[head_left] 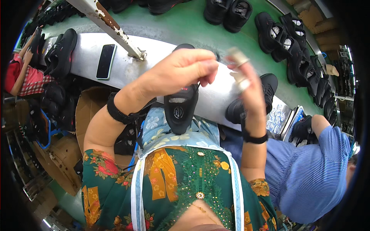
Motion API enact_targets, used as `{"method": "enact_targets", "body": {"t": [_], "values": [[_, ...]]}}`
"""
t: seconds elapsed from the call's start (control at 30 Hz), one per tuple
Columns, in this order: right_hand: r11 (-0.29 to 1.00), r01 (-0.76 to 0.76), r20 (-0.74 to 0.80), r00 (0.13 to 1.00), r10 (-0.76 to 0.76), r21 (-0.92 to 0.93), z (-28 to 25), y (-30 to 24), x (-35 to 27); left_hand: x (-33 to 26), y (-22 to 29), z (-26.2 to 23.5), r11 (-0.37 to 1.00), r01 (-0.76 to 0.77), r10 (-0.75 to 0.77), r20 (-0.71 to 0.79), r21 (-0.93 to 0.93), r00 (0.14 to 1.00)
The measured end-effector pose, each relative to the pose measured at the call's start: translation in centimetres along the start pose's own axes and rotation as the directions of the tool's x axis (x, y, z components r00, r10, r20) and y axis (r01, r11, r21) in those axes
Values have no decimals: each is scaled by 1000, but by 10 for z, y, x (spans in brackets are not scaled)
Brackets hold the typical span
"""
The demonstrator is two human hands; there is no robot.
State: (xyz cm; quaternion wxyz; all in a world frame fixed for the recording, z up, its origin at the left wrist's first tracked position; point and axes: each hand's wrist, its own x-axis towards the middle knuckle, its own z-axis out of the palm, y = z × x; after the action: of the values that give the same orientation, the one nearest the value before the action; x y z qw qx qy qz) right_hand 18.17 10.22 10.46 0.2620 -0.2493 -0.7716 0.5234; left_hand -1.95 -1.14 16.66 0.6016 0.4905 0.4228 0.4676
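A black shoe (180, 111) stands between me and the metal bench, its opening toward my lap and a round mark on its insole. Over its toe end is my left hand (189, 71), its fingers curled together in a pinch; whatever they grip, if anything, is hidden. My right hand (249, 86) is raised to the right of the shoe, smeared by motion, with white wraps on its fingers. Behind that hand, a pair of black shoes (268, 85) rests on the bench, partly covered by my wrist.
A phone (106, 61) lies on the metal bench (86, 50), left of a chipped metal post (115, 30). Beyond runs a green conveyor (185, 23) with several black shoes. A co-worker in a striped shirt (304, 169) sits at right; another person's arms (24, 63) show far left.
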Motion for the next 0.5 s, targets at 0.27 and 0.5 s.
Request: {"method": "enact_targets", "body": {"t": [0.27, 0.5], "values": [[882, -169, 278, 959, 45, 440, 97, -12, -14, 15, -19, -4, 996, 89, -87, 107, -15, 990], [627, -543, 513, 820, 253, 559, 92, -38, -48, 19, -144, -25, 996, 17, 3, -222, 88, 975]]}}
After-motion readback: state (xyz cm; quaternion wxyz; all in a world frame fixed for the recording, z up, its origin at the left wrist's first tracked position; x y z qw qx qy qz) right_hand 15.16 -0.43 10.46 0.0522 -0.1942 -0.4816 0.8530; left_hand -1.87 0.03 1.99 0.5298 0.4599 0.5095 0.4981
